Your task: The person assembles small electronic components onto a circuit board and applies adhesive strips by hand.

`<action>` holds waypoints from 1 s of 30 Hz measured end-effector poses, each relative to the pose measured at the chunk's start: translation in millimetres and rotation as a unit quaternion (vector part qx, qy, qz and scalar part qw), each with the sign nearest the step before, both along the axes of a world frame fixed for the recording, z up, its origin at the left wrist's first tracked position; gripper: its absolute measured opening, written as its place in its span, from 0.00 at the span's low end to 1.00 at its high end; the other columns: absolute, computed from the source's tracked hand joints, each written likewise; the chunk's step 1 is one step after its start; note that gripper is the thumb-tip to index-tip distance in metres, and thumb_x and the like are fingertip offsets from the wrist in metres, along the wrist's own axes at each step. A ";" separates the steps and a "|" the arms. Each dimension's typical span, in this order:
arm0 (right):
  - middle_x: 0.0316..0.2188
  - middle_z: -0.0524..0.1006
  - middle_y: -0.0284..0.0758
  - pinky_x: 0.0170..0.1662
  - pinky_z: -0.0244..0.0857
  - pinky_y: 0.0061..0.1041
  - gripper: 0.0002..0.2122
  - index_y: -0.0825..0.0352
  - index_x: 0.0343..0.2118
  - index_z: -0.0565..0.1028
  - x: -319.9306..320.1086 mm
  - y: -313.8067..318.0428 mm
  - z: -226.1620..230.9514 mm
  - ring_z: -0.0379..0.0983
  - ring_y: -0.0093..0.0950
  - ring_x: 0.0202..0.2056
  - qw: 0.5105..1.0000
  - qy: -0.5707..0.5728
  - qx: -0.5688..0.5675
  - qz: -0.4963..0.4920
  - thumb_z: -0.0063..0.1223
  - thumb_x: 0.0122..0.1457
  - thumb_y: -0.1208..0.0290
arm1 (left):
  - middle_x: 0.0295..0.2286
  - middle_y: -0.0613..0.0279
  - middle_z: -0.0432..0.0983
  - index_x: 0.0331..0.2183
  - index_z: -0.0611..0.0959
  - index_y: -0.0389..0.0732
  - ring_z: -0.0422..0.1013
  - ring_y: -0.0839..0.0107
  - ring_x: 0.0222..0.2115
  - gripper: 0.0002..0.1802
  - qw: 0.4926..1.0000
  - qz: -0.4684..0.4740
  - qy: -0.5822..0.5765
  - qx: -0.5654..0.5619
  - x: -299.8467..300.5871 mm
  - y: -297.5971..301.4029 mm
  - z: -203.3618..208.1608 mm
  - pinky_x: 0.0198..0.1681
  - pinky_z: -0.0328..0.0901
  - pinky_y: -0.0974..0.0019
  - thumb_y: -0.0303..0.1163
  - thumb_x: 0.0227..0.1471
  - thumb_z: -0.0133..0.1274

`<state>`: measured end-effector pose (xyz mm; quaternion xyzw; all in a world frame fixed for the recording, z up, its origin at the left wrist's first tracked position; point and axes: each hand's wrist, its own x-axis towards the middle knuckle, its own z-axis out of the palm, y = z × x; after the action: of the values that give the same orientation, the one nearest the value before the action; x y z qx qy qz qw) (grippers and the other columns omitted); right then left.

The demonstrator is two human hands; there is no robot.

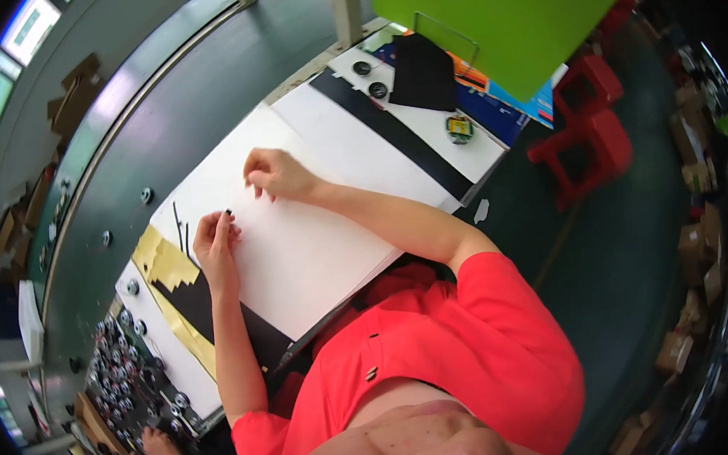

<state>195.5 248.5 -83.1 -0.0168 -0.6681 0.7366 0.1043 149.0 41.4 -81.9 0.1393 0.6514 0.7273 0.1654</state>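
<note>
My left hand is closed in a pinch at the left part of a white board. A tiny black piece shows at its fingertips. Just beyond it, over the same board, my right hand has its fingers bent inward; whatever they may hold is hidden. Thin black strips lie beside my left hand. Below them a yellow sheet with a stepped edge partly covers a black sheet, under my left forearm.
Many small round speaker-like parts crowd the lower left, where another person's hand reaches in. At the far right stand a green panel, a black sheet and a round part with yellow. Red stools stand beyond.
</note>
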 end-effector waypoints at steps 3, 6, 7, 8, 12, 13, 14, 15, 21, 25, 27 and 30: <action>0.24 0.74 0.32 0.22 0.67 0.19 0.02 0.69 0.30 0.72 -3.7 3.8 -6.0 0.71 0.19 0.23 0.995 0.047 0.039 -0.078 0.47 0.54 0.80 | 0.30 0.65 0.77 0.36 0.79 0.37 0.71 0.80 0.26 0.07 0.999 0.000 0.001 -0.044 1.9 3.6 9.1 0.30 0.65 0.77 0.31 0.60 0.55; 0.21 0.73 0.32 0.21 0.66 0.21 0.04 0.69 0.25 0.74 -1.2 12.1 -1.3 0.69 0.20 0.20 0.992 0.063 0.056 -0.097 0.46 0.51 0.81 | 0.30 0.64 0.78 0.36 0.80 0.37 0.72 0.80 0.27 0.07 0.999 -0.005 0.000 -0.037 1.3 5.8 11.0 0.29 0.65 0.77 0.31 0.60 0.55; 0.22 0.72 0.31 0.22 0.66 0.19 0.04 0.70 0.25 0.73 0.2 11.4 2.3 0.68 0.19 0.21 0.993 0.056 0.048 -0.092 0.45 0.51 0.82 | 0.30 0.64 0.78 0.36 0.80 0.37 0.72 0.79 0.27 0.07 1.000 -0.009 0.000 -0.026 -0.4 4.6 9.1 0.30 0.66 0.77 0.31 0.60 0.55; 0.23 0.71 0.30 0.23 0.65 0.18 0.04 0.70 0.26 0.72 1.1 10.0 6.8 0.68 0.17 0.21 0.994 0.050 0.041 -0.087 0.44 0.50 0.82 | 0.30 0.63 0.78 0.36 0.80 0.36 0.72 0.79 0.27 0.07 1.000 -0.014 0.000 -0.015 -1.5 2.3 7.9 0.30 0.66 0.76 0.31 0.61 0.55; 0.24 0.71 0.30 0.23 0.63 0.17 0.04 0.69 0.26 0.71 3.4 4.4 9.6 0.67 0.16 0.21 0.995 0.038 0.035 -0.082 0.43 0.50 0.82 | 0.30 0.63 0.78 0.36 0.79 0.36 0.72 0.79 0.26 0.07 1.000 -0.012 -0.017 0.004 -0.4 0.8 8.6 0.30 0.66 0.76 0.30 0.61 0.55; 0.25 0.72 0.30 0.23 0.63 0.17 0.04 0.68 0.26 0.71 4.6 4.7 9.5 0.66 0.16 0.20 0.995 0.032 0.042 -0.080 0.43 0.50 0.82 | 0.29 0.63 0.78 0.35 0.79 0.36 0.73 0.79 0.26 0.07 1.000 -0.017 -0.015 0.000 0.0 1.9 9.8 0.30 0.67 0.76 0.30 0.61 0.55; 0.25 0.72 0.30 0.23 0.63 0.17 0.04 0.68 0.26 0.71 5.6 4.2 9.1 0.66 0.16 0.20 0.996 0.027 0.042 -0.079 0.43 0.50 0.82 | 0.29 0.63 0.78 0.35 0.79 0.36 0.73 0.79 0.26 0.07 1.000 -0.023 -0.014 -0.004 0.0 3.1 10.6 0.30 0.67 0.76 0.30 0.61 0.54; 0.24 0.71 0.29 0.22 0.62 0.17 0.04 0.69 0.26 0.71 5.6 1.9 8.4 0.65 0.16 0.21 0.996 0.031 0.030 -0.082 0.44 0.51 0.82 | 0.29 0.63 0.78 0.35 0.79 0.36 0.73 0.79 0.26 0.07 1.000 -0.017 -0.018 -0.005 0.7 2.0 10.7 0.30 0.67 0.76 0.30 0.61 0.54; 0.23 0.70 0.28 0.22 0.60 0.17 0.03 0.68 0.26 0.71 4.8 6.4 8.1 0.64 0.16 0.22 0.992 0.042 0.032 -0.117 0.45 0.51 0.83 | 0.29 0.64 0.77 0.35 0.79 0.35 0.73 0.79 0.26 0.06 1.000 -0.023 -0.014 -0.010 -1.3 1.4 10.3 0.28 0.67 0.76 0.28 0.61 0.54; 0.24 0.69 0.27 0.23 0.59 0.15 0.03 0.67 0.28 0.71 1.0 6.0 12.1 0.63 0.14 0.22 0.987 0.050 0.058 -0.141 0.46 0.53 0.81 | 0.29 0.66 0.77 0.35 0.79 0.36 0.71 0.81 0.26 0.06 1.000 -0.026 -0.007 -0.014 -3.1 -1.1 12.3 0.29 0.66 0.76 0.29 0.61 0.54; 0.25 0.69 0.27 0.23 0.59 0.15 0.04 0.66 0.30 0.72 3.2 4.7 17.0 0.63 0.14 0.22 0.984 0.038 0.084 -0.154 0.47 0.55 0.81 | 0.28 0.64 0.77 0.35 0.79 0.34 0.73 0.79 0.25 0.06 1.000 -0.025 -0.001 -0.009 -3.9 -0.5 11.4 0.27 0.68 0.75 0.27 0.60 0.54; 0.28 0.69 0.28 0.25 0.60 0.15 0.05 0.67 0.35 0.73 3.1 2.3 15.8 0.64 0.15 0.24 0.984 0.026 0.078 -0.156 0.49 0.57 0.81 | 0.26 0.62 0.77 0.34 0.79 0.33 0.75 0.78 0.24 0.05 1.000 -0.027 -0.010 0.005 -4.9 0.8 7.4 0.25 0.70 0.74 0.26 0.59 0.54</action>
<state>198.6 250.9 -67.3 -0.0935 -0.7100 0.6567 0.2365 144.1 42.2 -74.5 0.1500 0.6419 0.7274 0.1905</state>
